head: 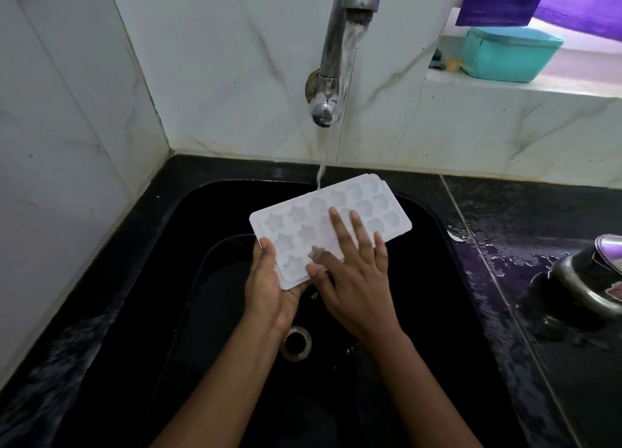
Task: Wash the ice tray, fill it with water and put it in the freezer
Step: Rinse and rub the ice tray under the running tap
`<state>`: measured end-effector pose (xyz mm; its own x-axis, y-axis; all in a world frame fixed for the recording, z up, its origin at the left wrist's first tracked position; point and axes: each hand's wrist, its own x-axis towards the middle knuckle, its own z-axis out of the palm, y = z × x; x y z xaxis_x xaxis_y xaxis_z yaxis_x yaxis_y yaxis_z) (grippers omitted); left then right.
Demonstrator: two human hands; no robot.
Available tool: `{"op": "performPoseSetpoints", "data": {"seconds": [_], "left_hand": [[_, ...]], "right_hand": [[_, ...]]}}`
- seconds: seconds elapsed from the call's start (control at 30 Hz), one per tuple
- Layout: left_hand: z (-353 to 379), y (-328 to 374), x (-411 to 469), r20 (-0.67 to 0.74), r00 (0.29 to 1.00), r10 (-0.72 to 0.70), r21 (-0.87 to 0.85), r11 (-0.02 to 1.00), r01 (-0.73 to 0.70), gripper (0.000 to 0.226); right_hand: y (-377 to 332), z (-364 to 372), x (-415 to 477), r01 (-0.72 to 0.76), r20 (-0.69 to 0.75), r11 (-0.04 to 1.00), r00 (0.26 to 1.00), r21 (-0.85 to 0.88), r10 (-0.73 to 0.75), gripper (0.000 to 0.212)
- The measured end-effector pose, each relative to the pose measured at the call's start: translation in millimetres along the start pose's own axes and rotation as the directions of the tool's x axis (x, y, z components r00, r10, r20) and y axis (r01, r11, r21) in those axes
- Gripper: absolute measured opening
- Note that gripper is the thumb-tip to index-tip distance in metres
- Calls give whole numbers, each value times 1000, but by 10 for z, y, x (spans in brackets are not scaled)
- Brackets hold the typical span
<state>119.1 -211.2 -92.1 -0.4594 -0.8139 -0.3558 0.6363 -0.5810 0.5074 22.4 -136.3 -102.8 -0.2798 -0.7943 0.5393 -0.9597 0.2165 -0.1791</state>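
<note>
A white ice tray (363,201) with star and round moulds hangs over the black sink (434,245). Water runs from the steel tap (336,37) and strikes the tray's far edge. My left hand (269,286) grips the tray's near left corner, thumb on top and fingers underneath. My right hand (353,272) lies flat on the tray's upper face with straight, spread fingers, covering several moulds.
The sink drain (296,341) lies below my wrists. A wet black counter (538,232) runs to the right, holding a steel vessel (585,279). A teal lidded box (508,54) sits on the ledge under a purple cloth (505,0). White tiled walls close off the back and left.
</note>
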Motion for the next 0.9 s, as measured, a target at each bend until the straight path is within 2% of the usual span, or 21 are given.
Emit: {"op": "performPoseSetpoints", "data": {"seconds": [0.07, 0.17, 0.27, 0.33, 0.4, 0.47, 0.6, 0.7, 0.8, 0.9], "left_hand": [[18, -31, -33, 18, 999, -40, 24, 999, 39, 35], [63, -69, -24, 28, 999, -39, 58, 998, 38, 38], [41, -30, 6, 6, 1000, 8, 47, 999, -9, 39], [17, -15, 7, 0, 1000, 10, 32, 999, -10, 37], [26, -23, -18, 4, 1000, -24, 36, 999, 24, 36], [54, -36, -21, 10, 999, -41, 40, 998, 40, 36], [42, 10, 5, 6, 1000, 19, 48, 999, -19, 38], [0, 37, 5, 2, 1000, 6, 30, 1000, -6, 35], [25, -7, -23, 27, 999, -19, 58, 998, 17, 37], [26, -9, -12, 29, 1000, 12, 56, 998, -13, 38]], "right_hand": [[52, -1, -9, -43, -44, 998, 998, -51, 40, 44], [-60, 13, -1, -75, -85, 995, 994, -70, 69, 52], [-78, 8, -14, 16, -36, 1000, 999, -23, -17, 55], [29, -8, -19, 59, -6, 998, 998, -21, -59, 48], [99, -20, -21, 30, -49, 998, 998, -48, -33, 40], [63, -7, -11, -12, -88, 996, 996, -83, 5, 42], [-77, 36, 1, 0, -30, 1000, 1000, -4, 0, 59], [34, 22, 1, 41, 8, 999, 999, 2, -41, 57], [28, 8, 14, -37, -35, 998, 999, -41, 36, 52], [-75, 23, 15, -43, 10, 999, 999, 25, 43, 56]]}}
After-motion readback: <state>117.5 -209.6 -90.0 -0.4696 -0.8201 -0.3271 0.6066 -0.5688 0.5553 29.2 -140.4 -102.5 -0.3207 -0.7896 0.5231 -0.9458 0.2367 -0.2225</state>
